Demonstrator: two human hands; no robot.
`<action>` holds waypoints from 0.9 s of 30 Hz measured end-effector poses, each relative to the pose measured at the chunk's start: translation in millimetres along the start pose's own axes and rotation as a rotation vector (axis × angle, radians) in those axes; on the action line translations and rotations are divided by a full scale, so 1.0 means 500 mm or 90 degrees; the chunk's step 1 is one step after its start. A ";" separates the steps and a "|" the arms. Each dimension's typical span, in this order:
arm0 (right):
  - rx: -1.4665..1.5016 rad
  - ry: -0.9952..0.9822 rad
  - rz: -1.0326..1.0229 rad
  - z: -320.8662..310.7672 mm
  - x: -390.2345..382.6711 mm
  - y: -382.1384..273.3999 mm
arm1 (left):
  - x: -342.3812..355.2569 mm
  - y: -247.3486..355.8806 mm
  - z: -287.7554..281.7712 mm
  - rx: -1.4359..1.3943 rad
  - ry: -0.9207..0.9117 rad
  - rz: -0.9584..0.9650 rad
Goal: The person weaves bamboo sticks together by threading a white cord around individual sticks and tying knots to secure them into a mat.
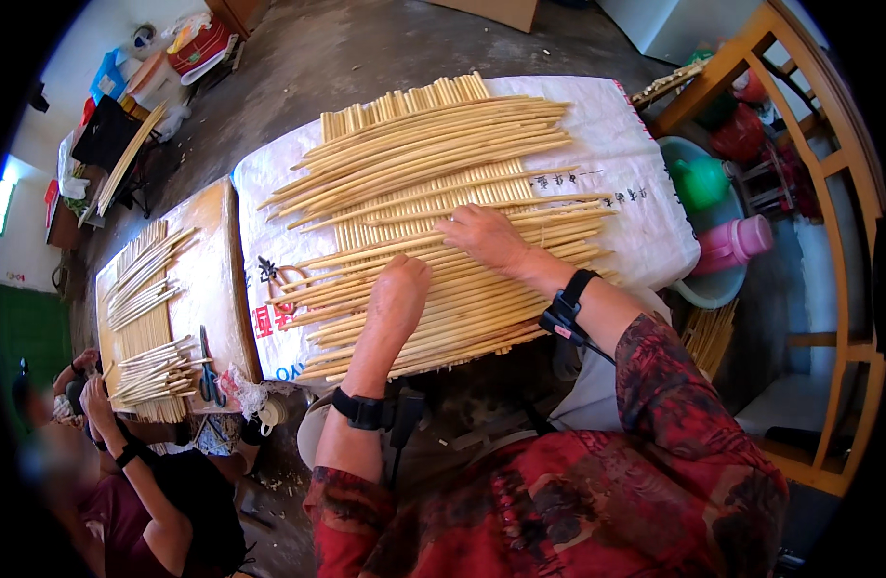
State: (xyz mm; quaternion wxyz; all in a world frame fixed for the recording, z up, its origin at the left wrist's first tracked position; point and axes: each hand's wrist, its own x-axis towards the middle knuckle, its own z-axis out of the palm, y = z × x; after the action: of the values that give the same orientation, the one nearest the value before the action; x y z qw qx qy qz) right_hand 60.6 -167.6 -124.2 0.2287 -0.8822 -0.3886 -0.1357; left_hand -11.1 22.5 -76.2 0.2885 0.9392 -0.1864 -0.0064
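Note:
Long pale wooden sticks lie crosswise in a loose layer over a mat of sticks, which run front to back. My left hand is closed, low over the near group of sticks; its fingertips are hidden, so I cannot make out what it grips. Farther right and a little farther away, my right hand rests with curled fingers on one stick at the far edge of that group. Another batch of crosswise sticks covers the far part of the mat. Everything lies on a white printed sheet.
Brown loop handles show at the sheet's left. On a second table lie more sticks and dark scissors. A co-worker sits there, hands raised. At right stand a basin with a pink jug and a wooden frame.

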 end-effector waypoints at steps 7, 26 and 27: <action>0.001 0.024 -0.011 0.015 -0.006 0.009 | 0.004 0.006 0.012 0.059 0.005 0.025; 0.031 -0.019 0.005 0.008 0.017 -0.027 | 0.001 -0.028 0.039 0.012 -0.003 -0.072; 0.021 -0.034 0.010 0.009 0.019 -0.030 | 0.000 -0.022 0.035 -0.038 0.011 -0.135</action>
State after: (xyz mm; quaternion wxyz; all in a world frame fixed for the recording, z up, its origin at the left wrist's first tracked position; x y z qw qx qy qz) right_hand 56.0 -150.7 -119.9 0.2335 -0.8849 -0.3896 -0.1036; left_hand -9.2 21.5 -96.7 0.3157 0.9446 -0.0830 -0.0342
